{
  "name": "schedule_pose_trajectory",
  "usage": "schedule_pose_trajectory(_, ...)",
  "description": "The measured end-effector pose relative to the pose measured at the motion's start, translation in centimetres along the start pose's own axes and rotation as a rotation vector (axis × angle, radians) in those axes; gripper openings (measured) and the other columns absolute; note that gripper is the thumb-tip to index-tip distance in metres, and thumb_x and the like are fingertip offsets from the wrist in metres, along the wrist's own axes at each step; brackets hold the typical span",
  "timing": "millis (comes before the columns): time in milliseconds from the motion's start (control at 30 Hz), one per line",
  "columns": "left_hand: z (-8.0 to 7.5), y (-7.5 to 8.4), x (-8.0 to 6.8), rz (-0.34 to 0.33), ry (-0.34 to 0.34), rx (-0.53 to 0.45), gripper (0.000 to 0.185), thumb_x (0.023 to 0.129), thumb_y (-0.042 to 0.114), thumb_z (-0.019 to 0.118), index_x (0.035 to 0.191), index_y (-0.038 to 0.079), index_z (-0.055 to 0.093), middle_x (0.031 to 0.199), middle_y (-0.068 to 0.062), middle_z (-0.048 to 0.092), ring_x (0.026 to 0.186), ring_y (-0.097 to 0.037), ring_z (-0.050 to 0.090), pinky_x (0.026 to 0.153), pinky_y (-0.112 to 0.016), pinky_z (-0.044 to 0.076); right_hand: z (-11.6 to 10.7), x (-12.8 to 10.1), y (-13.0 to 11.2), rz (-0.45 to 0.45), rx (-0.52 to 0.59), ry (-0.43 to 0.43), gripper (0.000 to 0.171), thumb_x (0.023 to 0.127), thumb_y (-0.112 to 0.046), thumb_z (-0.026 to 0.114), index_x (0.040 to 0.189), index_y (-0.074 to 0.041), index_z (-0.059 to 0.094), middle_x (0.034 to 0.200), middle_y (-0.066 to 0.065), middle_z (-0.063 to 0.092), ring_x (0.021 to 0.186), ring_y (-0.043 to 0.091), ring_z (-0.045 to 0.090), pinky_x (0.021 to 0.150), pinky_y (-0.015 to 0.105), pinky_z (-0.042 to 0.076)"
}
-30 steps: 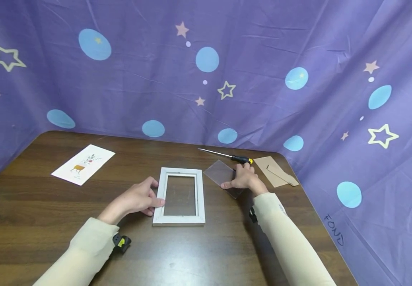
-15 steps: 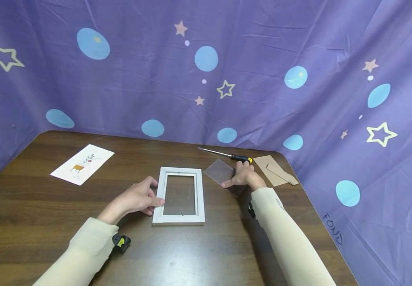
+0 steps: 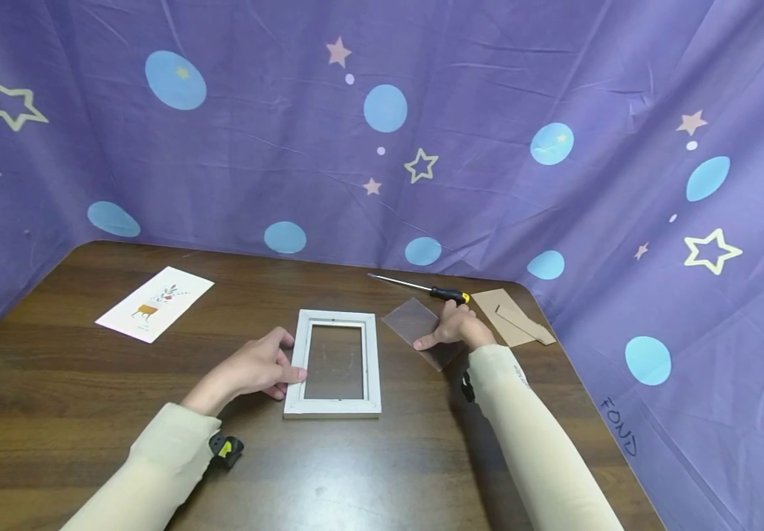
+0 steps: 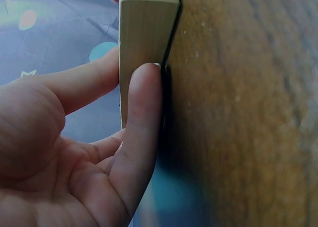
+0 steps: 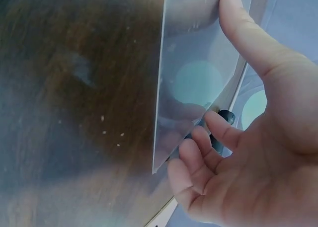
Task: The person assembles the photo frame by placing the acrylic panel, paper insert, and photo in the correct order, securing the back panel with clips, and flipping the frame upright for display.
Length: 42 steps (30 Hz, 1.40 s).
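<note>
A white picture frame (image 3: 372,361) lies flat mid-table, its opening showing the wood. My left hand (image 3: 259,369) grips its left side, the thumb on the face; in the left wrist view a finger (image 4: 141,103) lies along the frame's side (image 4: 149,33). To the right, a clear sheet (image 3: 411,321) lies on the table. My right hand (image 3: 451,328) holds this sheet, thumb on its upper face and fingertips at its far edge. In the right wrist view the fingers (image 5: 189,162) curl at one edge of the clear sheet (image 5: 194,48), partly behind it.
A screwdriver (image 3: 445,294) with a black and yellow handle lies just beyond my right hand. Further right is a brown backing board (image 3: 504,310) with a strip attached. A white card (image 3: 155,304) with a deer-like print lies at the left. A purple curtain (image 3: 276,147) borders the table.
The clear sheet has slid very slightly right under my right hand, whose fingers shifted a little. My left hand and the picture frame have stayed put.
</note>
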<state>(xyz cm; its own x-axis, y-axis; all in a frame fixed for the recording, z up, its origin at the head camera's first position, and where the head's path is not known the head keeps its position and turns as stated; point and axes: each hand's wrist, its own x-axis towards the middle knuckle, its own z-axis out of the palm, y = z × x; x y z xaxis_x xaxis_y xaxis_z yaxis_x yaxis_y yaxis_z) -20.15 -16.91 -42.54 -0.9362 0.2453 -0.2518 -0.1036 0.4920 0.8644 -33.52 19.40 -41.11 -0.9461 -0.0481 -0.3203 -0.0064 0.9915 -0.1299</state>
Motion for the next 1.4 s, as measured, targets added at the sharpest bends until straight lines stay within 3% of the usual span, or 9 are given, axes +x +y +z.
schedule_pose_trajectory(67, 0.0, 0.0, 0.0, 0.000, 0.000, 0.003, 0.065, 0.096, 0.009, 0.078, 0.142, -0.012, 0.037, 0.090, -0.016, 0.067, 0.068, -0.022, 0.067, 0.063, -0.036, 0.066, 0.0, 0.1, 0.2, 0.015, 0.009, -0.021, 0.128, 0.071, -0.070, 0.090, 0.152, 0.011, 0.033, 0.148, 0.040, 0.044, 0.137, 0.050, 0.050, 0.113, 0.056, 0.049)
schedule_pose_trajectory(300, 0.1, -0.2, 0.1, 0.000, 0.002, 0.006, 0.064, 0.096, 0.009, 0.078, 0.142, -0.012, 0.038, 0.090, -0.016, 0.067, 0.067, -0.022, 0.067, 0.063, -0.036, 0.066, 0.2, 0.5, 0.7, 0.075, 0.252, -0.129, 0.126, 0.074, -0.051, 0.097, 0.156, 0.010, 0.022, 0.148, 0.035, 0.043, 0.128, 0.045, 0.059, 0.104, 0.052, 0.058)
schedule_pose_trajectory(600, 0.2, -0.2, 0.2, -0.010, -0.001, 0.000, 0.065, 0.096, 0.009, 0.079, 0.142, -0.011, 0.038, 0.090, -0.015, 0.067, 0.068, -0.021, 0.067, 0.064, -0.036, 0.066, 0.2, 0.2, 0.7, 0.109, 0.211, -0.095, 0.110, 0.068, -0.054, 0.099, 0.136, 0.011, 0.041, 0.125, 0.026, 0.052, 0.102, 0.032, 0.064, 0.085, 0.041, 0.063)
schedule_pose_trajectory(733, 0.3, -0.2, 0.3, -0.013, -0.004, 0.002, 0.065, 0.096, 0.009, 0.079, 0.142, -0.010, 0.038, 0.090, -0.015, 0.067, 0.068, -0.022, 0.067, 0.064, -0.036, 0.066, 0.1, -0.2, 0.6, 0.095, 0.113, -0.078, 0.118, 0.071, -0.061, 0.095, 0.143, 0.013, 0.039, 0.136, 0.033, 0.047, 0.120, 0.044, 0.060, 0.103, 0.051, 0.058)
schedule_pose_trajectory(900, 0.3, -0.1, 0.3, -0.012, -0.005, 0.001, 0.064, 0.096, 0.009, 0.079, 0.142, -0.010, 0.038, 0.090, -0.016, 0.067, 0.068, -0.022, 0.067, 0.064, -0.036, 0.066, -0.2, -1.2, 0.2, 0.065, 0.030, -0.049, 0.124, 0.074, -0.067, 0.089, 0.150, 0.014, 0.036, 0.151, 0.041, 0.035, 0.141, 0.057, 0.040, 0.117, 0.064, 0.043)
schedule_pose_trajectory(1133, 0.1, -0.1, 0.2, -0.011, -0.007, -0.006, 0.064, 0.096, 0.009, 0.078, 0.142, -0.011, 0.038, 0.092, -0.017, 0.067, 0.069, -0.022, 0.067, 0.064, -0.036, 0.065, 0.2, -2.2, -0.8, 0.059, 0.032, -0.037, 0.123, 0.076, -0.068, 0.086, 0.153, 0.013, 0.034, 0.158, 0.039, 0.026, 0.147, 0.053, 0.031, 0.117, 0.063, 0.043)
schedule_pose_trajectory(1400, 0.0, 0.0, 0.2, -0.022, -0.005, -0.002, 0.065, 0.096, 0.009, 0.078, 0.143, -0.010, 0.037, 0.094, -0.017, 0.067, 0.070, -0.022, 0.067, 0.065, -0.036, 0.066, 0.1, -1.9, -1.7, 0.072, -0.019, 0.023, 0.125, 0.069, -0.066, 0.093, 0.149, 0.015, 0.039, 0.143, 0.036, 0.041, 0.131, 0.046, 0.047, 0.107, 0.056, 0.053)
